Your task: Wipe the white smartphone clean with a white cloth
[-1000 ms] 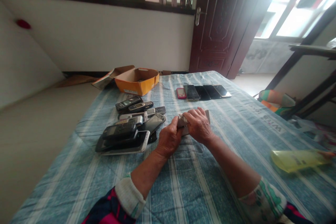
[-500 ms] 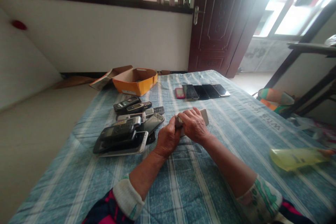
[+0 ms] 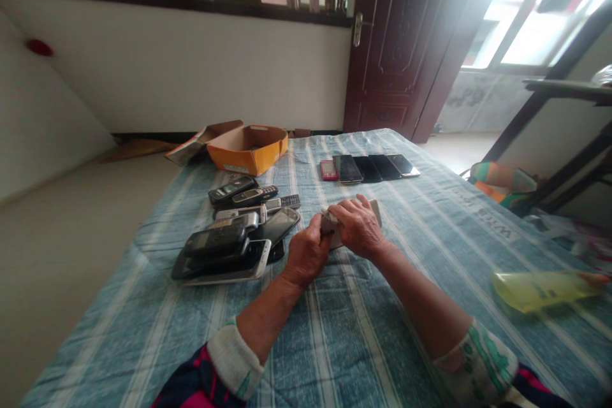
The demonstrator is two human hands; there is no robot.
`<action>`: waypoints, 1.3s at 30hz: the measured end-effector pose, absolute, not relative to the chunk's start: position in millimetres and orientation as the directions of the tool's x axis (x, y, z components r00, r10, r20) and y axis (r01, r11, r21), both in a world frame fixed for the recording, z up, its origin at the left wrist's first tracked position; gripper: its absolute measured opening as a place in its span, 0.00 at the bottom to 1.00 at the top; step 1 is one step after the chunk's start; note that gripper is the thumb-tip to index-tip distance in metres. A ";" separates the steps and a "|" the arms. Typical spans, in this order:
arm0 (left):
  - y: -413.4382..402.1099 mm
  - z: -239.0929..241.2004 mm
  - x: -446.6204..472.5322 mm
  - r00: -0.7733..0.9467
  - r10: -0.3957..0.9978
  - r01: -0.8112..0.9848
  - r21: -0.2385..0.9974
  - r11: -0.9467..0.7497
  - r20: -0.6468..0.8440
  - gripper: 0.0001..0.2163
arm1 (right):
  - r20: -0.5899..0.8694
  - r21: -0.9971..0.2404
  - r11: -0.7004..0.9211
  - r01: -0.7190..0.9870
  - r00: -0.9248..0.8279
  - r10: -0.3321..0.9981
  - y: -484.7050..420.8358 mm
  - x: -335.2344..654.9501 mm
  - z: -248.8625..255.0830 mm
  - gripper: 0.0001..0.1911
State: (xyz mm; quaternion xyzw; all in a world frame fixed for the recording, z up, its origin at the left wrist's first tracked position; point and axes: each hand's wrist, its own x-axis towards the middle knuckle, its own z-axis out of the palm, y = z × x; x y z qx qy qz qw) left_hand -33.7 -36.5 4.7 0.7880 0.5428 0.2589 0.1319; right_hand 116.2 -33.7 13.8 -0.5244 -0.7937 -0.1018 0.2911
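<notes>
Over the middle of the bed-like surface, my left hand [image 3: 308,252] grips one end of a pale smartphone [image 3: 375,211]. My right hand [image 3: 356,226] lies over the phone with bent fingers, pressing a small crumpled whitish tissue [image 3: 329,215] against it. The fingers hide most of the phone and much of the tissue. To the left is a pile of old mobile phones, with a black phone [image 3: 215,242] on top and a white-edged smartphone [image 3: 261,261] beneath. Beyond my hands, several smartphones [image 3: 377,167] lie in a row beside a small pink-edged phone [image 3: 328,170].
An orange cardboard box [image 3: 255,156] stands with its lid up at the far left corner. A blue striped cloth [image 3: 421,331] covers the surface. Towards the right lies a translucent yellow item [image 3: 540,290]. A dark red door [image 3: 396,64] stands behind.
My right fingers have shifted slightly along the phone, and a little more of the phone and tissue shows. The piled and lined-up phones stay where they were.
</notes>
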 end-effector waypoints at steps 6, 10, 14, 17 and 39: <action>-36.8 6.6 -33.9 0.278 0.932 0.785 0.505 -0.360 0.233 0.16 | 0.553 -0.166 0.391 0.905 -0.243 0.797 -29.9 126.5 13.2 0.13; -35.4 5.6 -33.7 0.274 0.938 0.789 0.508 -0.346 0.213 0.17 | 0.537 -0.166 0.351 0.922 -0.214 0.816 -27.6 134.1 13.2 0.13; -34.4 4.9 -33.9 0.272 0.938 0.799 0.494 -0.344 0.214 0.17 | 0.533 -0.162 0.314 0.936 -0.185 0.826 -27.4 138.2 13.9 0.13; -34.9 5.5 -34.3 0.278 0.935 0.801 0.485 -0.351 0.219 0.17 | 0.537 -0.168 0.307 0.937 -0.174 0.826 -27.3 138.9 13.1 0.12; -35.7 8.8 -32.2 0.265 0.948 0.836 0.447 -0.318 0.179 0.17 | 0.577 -0.191 0.284 0.940 -0.126 0.807 -21.1 154.2 7.9 0.11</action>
